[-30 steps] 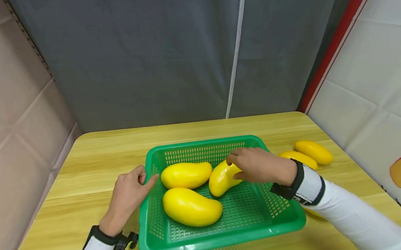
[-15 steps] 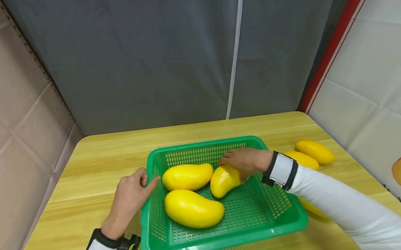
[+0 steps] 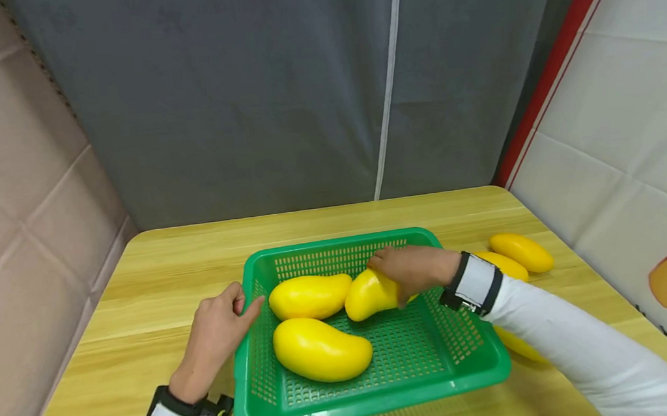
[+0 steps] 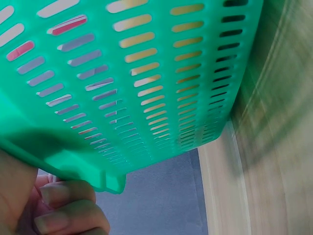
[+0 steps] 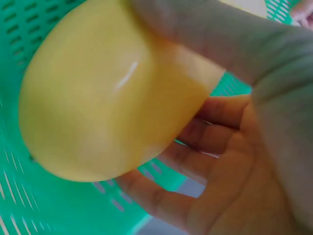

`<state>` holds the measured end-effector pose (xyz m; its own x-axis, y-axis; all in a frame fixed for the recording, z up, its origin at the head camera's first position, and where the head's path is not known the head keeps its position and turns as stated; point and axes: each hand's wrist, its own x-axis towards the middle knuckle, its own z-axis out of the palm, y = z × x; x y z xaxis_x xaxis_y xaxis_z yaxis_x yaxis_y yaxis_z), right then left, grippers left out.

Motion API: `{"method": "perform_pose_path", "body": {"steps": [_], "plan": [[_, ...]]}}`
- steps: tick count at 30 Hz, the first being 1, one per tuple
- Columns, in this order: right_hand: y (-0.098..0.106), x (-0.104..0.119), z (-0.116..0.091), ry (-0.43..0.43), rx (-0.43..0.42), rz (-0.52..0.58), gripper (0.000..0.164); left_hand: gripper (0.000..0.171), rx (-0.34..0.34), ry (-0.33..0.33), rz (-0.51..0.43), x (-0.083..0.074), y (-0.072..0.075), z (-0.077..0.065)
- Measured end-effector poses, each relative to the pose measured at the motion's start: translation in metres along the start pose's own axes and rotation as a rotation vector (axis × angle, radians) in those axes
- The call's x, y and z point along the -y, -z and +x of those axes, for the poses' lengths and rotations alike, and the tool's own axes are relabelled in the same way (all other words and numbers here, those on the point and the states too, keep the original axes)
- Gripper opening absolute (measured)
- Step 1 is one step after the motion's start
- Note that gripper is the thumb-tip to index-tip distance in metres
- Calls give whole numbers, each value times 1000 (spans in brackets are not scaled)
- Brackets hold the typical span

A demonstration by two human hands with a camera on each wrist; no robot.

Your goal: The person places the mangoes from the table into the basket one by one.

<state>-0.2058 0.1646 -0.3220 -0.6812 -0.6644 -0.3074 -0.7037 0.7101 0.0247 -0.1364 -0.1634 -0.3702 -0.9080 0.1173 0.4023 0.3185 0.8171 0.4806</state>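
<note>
Mangoes [image 3: 322, 350], three of them, lie inside the green basket [image 3: 379, 408] in the head view; three loose mangoes [image 3: 521, 252] lie right of it on the desk [image 3: 141, 301], so the work looks about half done. Left wrist: the left hand [image 4: 68, 214] hooks its fingers under the basket's rim. Right wrist: the right hand [image 5: 244, 169] clasps one mango inside the basket, apparently not yet released.
</note>
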Motion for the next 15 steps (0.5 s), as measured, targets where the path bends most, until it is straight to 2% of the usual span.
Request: {"method": "perform_pose_path", "body": {"steps": [6, 11, 15], "plan": [[12, -5, -5, -10, -128, -2, 86, 37, -9, -3, 1, 2, 0, 1], [14, -10, -7, -25, -142, -6, 89, 37, -9, -3, 0, 2, 0, 3], [14, -13, -7, -28, -157, 67, 85, 37, -14, -10, 1, 2, 0, 4]]}}
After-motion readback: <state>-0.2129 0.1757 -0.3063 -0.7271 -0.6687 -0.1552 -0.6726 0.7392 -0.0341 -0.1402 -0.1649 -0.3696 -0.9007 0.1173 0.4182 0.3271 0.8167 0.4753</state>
